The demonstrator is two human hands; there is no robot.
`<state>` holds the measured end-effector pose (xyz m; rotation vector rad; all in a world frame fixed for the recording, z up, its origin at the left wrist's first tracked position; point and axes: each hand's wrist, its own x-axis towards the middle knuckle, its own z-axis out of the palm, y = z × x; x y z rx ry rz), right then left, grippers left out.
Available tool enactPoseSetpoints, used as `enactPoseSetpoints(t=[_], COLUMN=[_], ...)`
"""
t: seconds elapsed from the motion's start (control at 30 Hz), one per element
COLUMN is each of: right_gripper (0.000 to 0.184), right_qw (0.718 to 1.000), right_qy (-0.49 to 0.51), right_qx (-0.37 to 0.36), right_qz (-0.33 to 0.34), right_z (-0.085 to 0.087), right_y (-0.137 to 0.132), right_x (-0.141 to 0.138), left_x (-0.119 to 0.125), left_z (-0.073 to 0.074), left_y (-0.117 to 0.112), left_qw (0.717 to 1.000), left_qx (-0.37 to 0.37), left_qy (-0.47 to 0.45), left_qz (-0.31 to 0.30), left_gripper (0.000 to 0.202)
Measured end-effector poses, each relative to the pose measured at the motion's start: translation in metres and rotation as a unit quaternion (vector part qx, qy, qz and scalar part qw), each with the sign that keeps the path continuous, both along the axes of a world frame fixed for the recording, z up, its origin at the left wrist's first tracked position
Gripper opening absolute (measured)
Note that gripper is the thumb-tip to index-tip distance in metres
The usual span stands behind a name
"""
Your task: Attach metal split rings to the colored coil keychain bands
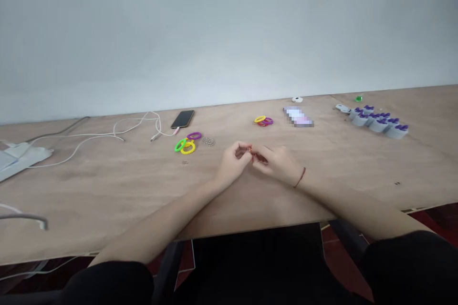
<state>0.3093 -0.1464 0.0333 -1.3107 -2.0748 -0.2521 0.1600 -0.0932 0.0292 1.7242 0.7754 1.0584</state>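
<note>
At the middle of the table, my left hand (234, 162) and my right hand (277, 162) meet fingertip to fingertip. Both are closed in a pinch on a small orange-red band (249, 149), which the fingers mostly hide. To the left of my hands lie several coil bands: a purple one (194, 136), a green one (180, 145) and a yellow one (188, 147). Small metal rings (208, 141) rest beside them. Just beyond my right hand is a pile with a yellow coil band (260, 119) on top of purple and red ones.
A dark phone (182, 119) with a white cable (89, 136) lies back left. At the back right are a blurred-out phone (298, 116), a white case (297, 99), a green item (359, 98) and several white cups with purple tops (379, 124). The wooden table (143, 200) meets a wall.
</note>
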Motion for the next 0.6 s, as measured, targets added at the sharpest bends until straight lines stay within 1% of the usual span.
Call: enactPoseSetpoints(t=[0.1,0.17,0.2,0.27,0.3,0.33,0.43,0.5,0.53,0.6], right_gripper=[0.02,0.022,0.022,0.022,0.023,0.023,0.023,0.022,0.021,0.021], right_qw=[1.0,0.999,0.999,0.999,0.998,0.998,0.998,0.999,0.999,0.991], right_qy=[-0.017,-0.035,-0.042,-0.052,-0.053,-0.053,-0.05,-0.03,-0.003,0.094], right_qx=[0.001,0.007,0.009,0.01,0.009,0.006,-0.01,-0.033,-0.053,-0.093], right_qz=[-0.008,-0.014,-0.014,-0.011,-0.011,-0.013,-0.022,-0.017,-0.009,0.01], right_z=[-0.001,-0.002,-0.002,-0.003,-0.003,-0.003,-0.004,-0.002,-0.001,0.004], right_y=[0.002,0.004,0.005,0.006,0.006,0.006,0.005,0.005,0.005,0.007], right_x=[0.003,0.004,0.005,0.005,0.005,0.005,0.004,0.004,0.005,0.008], left_x=[-0.002,-0.003,-0.003,-0.004,-0.005,-0.005,-0.005,-0.006,-0.006,-0.006], left_z=[0.001,0.004,0.006,0.01,0.012,0.013,0.015,0.014,0.013,0.012], left_y=[0.001,0.0,0.0,-0.001,-0.002,-0.002,-0.004,-0.003,-0.002,0.0], left_qw=[0.999,0.993,0.988,0.973,0.966,0.959,0.954,0.957,0.96,0.964], left_qx=[0.039,0.083,0.105,0.144,0.161,0.176,0.199,0.187,0.176,0.159], left_qy=[0.033,0.069,0.095,0.157,0.186,0.207,0.222,0.218,0.218,0.213], left_qz=[0.006,0.044,0.066,0.089,0.086,0.075,0.041,0.03,0.026,0.016], left_gripper=[0.021,0.026,0.025,0.014,0.007,0.005,0.012,0.015,0.016,0.018])
